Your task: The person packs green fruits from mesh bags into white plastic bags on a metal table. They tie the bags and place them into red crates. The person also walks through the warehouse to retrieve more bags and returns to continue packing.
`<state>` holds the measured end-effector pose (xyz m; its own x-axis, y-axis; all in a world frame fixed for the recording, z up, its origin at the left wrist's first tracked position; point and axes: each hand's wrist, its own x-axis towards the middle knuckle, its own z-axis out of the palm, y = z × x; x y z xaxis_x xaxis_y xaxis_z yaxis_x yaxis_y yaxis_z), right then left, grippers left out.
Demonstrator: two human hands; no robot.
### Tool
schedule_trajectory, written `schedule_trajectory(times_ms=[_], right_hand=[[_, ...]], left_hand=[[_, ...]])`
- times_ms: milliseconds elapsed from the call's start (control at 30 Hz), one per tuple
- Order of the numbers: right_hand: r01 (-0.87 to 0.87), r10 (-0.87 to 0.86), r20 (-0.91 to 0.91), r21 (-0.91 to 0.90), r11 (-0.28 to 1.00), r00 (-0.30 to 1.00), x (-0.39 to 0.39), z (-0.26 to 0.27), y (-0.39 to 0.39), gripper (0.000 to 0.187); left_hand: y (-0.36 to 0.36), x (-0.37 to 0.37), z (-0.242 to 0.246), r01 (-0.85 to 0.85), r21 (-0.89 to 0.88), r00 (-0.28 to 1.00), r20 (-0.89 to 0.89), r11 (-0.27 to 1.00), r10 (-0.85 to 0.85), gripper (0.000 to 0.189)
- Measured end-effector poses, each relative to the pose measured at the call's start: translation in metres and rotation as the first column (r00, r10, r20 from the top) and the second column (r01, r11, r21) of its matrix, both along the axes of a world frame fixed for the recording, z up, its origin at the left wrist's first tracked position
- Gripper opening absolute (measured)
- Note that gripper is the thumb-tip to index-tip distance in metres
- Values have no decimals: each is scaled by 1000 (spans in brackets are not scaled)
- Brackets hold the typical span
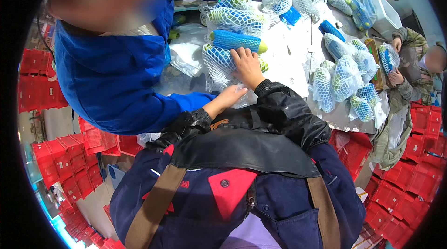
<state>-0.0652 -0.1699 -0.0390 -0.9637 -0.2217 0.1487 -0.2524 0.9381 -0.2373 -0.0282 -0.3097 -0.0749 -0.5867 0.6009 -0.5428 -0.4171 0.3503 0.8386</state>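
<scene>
My left hand [228, 96] holds the edge of a clear plastic bag [246, 99] at the table's near edge. Just beyond it, my right hand [247, 65] rests with bent fingers on a white foam net sleeve [218, 64] that holds green produce with a blue net around it. The fingertips of my right hand reach the lower side of a long green vegetable in a blue foam net [237, 39], whose pale green tip points right. More net-wrapped vegetables [237, 18] lie just beyond. Whether my right hand grips anything is unclear.
A co-worker in a blue jacket [115, 71] stands close at the left, one arm passing beside my left forearm. Bagged, netted vegetables [345, 74] lie at the right of the table, near another co-worker's hands [396, 76]. Red plastic crates [66, 165] stand on both sides.
</scene>
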Motion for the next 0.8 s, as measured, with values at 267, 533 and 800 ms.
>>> schedule_trajectory(times_ms=[267, 533, 800], right_hand=[[-12, 23, 54, -201, 980, 998, -14, -13, 14, 75], [148, -107, 198, -923, -355, 974, 50, 51, 119, 26], [4, -19, -1, -963, 269, 1000, 120, 19, 86, 37]], left_hand=[[-6, -14, -20, 144, -95, 989, 52, 985, -140, 35], [-15, -15, 21, -368, 257, 844, 496, 894, 204, 41], [4, -18, 28, -431, 434, 701, 713, 791, -10, 42]])
